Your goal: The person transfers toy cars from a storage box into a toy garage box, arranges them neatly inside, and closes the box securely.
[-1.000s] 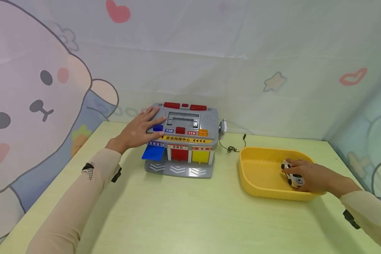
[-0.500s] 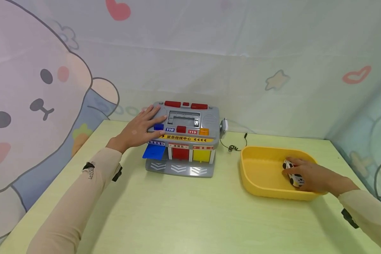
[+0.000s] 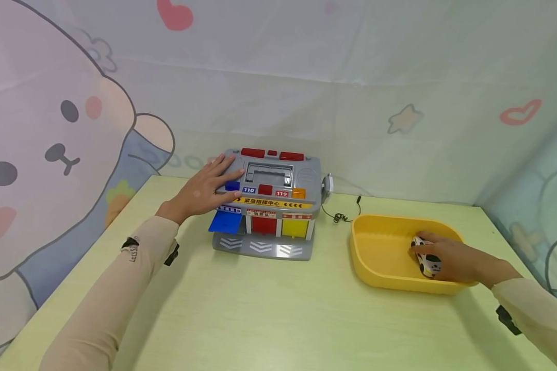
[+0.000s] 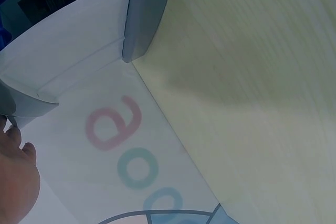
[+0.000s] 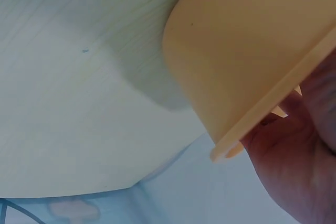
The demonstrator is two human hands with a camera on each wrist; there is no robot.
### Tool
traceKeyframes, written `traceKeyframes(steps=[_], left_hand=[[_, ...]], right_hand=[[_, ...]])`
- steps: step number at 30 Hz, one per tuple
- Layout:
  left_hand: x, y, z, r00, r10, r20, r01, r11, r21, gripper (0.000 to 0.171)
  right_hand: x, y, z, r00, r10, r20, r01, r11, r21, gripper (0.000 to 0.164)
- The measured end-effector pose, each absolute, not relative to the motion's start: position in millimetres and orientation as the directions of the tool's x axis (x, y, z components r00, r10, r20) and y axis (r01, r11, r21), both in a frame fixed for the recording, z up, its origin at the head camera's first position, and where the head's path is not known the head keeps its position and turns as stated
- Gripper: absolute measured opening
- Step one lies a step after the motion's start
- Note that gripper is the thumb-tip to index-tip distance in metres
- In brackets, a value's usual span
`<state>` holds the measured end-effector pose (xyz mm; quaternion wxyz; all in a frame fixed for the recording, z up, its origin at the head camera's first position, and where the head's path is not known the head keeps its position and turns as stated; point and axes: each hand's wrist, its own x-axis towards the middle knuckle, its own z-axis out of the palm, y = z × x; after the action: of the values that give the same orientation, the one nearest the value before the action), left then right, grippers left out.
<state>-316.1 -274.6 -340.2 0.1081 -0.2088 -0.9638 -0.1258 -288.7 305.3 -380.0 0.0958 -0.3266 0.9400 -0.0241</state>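
Risk check: uneven grip, tight rim clearance

Right hand (image 3: 452,257) is holding the white toy car with black markings (image 3: 428,265), fingers curling over it; underside contact is hidden, so can't tell how firm. Car is sitting inside the yellow tray (image 3: 410,285), toward its right end. Left hand (image 3: 203,189) is resting spread on the left end of the grey toy emergency station (image 3: 270,202), roof side, thumb lying near the front edge.

Likely trouble, my judgement:
- Car slipping or rolling off on its wheels: fingers are covering mostly one side, so a lopsided pinch could be the cause.
- Tray dragging or tipping: right wrist is crossing right above the rim, and a low lift could be catching it. Right wrist view isn't settling whether skin is touching.
- Station sliding or tilting: left hand is bearing off-centre, so hard pressure could be shifting it.
- Blue door (image 3: 225,222) getting knocked: it is sticking out, raised, below that hand, while red door (image 3: 263,225) and yellow door (image 3: 294,228) are staying closed.
- Black cable (image 3: 339,217) snagging: it is lying between station and tray.
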Motion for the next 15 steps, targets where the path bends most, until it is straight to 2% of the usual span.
traceKeyframes(steps=[7,15], left_hand=[[-315.5,-274.8,-339.7,-0.887,0.377,0.267,0.434,0.878,0.203,0.072],[-315.4,-275.2,-339.8,-0.886,0.380,0.264,0.437,0.876,0.206,0.071]], right_hand=[[-291.6,300.6,-372.6,-0.786,-0.593,-0.172,-0.589,0.804,-0.078,0.069],[-291.8,297.7,-373.9,-0.780,-0.584,-0.224,-0.575,0.811,-0.110,0.056]])
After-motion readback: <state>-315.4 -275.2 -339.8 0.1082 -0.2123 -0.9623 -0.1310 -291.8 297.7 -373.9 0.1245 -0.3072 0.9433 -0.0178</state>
